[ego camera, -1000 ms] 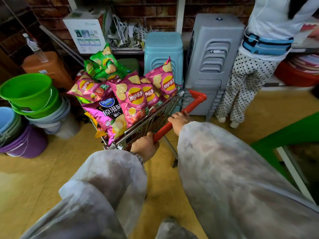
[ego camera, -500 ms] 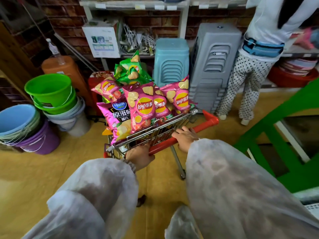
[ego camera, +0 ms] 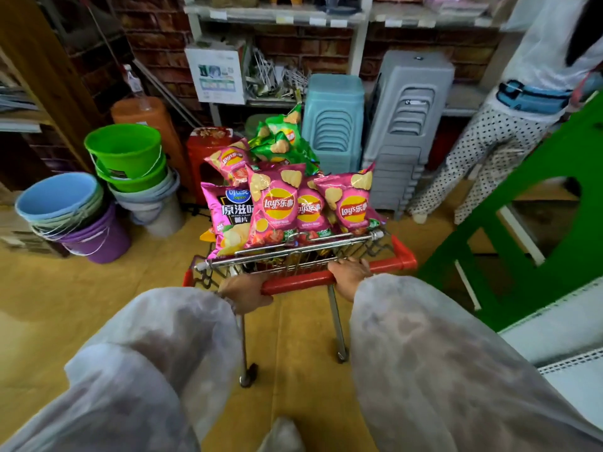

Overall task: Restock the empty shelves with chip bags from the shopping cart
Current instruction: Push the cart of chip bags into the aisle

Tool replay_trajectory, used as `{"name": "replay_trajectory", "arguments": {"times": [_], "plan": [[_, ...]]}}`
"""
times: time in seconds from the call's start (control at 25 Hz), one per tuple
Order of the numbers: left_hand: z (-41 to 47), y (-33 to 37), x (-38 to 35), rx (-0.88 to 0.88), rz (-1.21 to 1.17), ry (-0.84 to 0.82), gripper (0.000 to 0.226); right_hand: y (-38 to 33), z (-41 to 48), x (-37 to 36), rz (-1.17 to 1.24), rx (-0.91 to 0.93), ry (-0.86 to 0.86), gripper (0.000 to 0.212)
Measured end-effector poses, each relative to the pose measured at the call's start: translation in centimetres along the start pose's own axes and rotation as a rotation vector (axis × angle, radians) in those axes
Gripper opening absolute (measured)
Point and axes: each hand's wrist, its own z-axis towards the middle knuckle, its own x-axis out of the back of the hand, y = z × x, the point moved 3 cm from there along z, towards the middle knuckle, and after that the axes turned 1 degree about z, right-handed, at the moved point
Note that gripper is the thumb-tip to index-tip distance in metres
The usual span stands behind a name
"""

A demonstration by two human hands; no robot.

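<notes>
A small wire shopping cart [ego camera: 368, 247] with a red handle bar [ego camera: 298, 282] stands in front of me. It is piled with several chip bags: pink Lay's bags [ego camera: 275, 207], a purple-pink bag with Chinese lettering [ego camera: 230, 220] and green bags [ego camera: 282, 143] at the far end. My left hand [ego camera: 244, 293] grips the handle bar at its left part. My right hand [ego camera: 350, 275] grips the bar right of the middle. White sleeves cover both my arms.
Stacked buckets [ego camera: 125, 154] stand on the floor at left. Blue stools [ego camera: 332, 122] and grey stools [ego camera: 406, 125] are stacked beyond the cart. A person in dotted trousers [ego camera: 489, 158] stands at right. A green frame [ego camera: 561, 207] is close on the right. White shelving [ego camera: 277, 17] lines the brick wall.
The cart has swung from a slanted heading to point straight ahead, and its handle now lies level across the view. Both hands stayed on the bar. The green frame came closer on the right.
</notes>
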Motion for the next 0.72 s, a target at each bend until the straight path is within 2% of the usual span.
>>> {"name": "replay_trajectory", "arguments": {"times": [0.28,0.56,0.72], "plan": [[-8.8,2.0,-3.5,0.066,-0.083,-0.072,0.055,-2.2,-8.7,-4.6,-0.065,0.021,0.003,0.042],[-19.5,4.3,-7.7,0.047,0.001,-0.120,0.048,-4.3,-20.0,-9.2,-0.089,0.124,0.085,0.033],[-25.4,5.1,-9.8,-0.011,0.063,-0.122,0.045,-5.8,-25.7,-12.1,-0.060,0.111,0.067,0.030]]}}
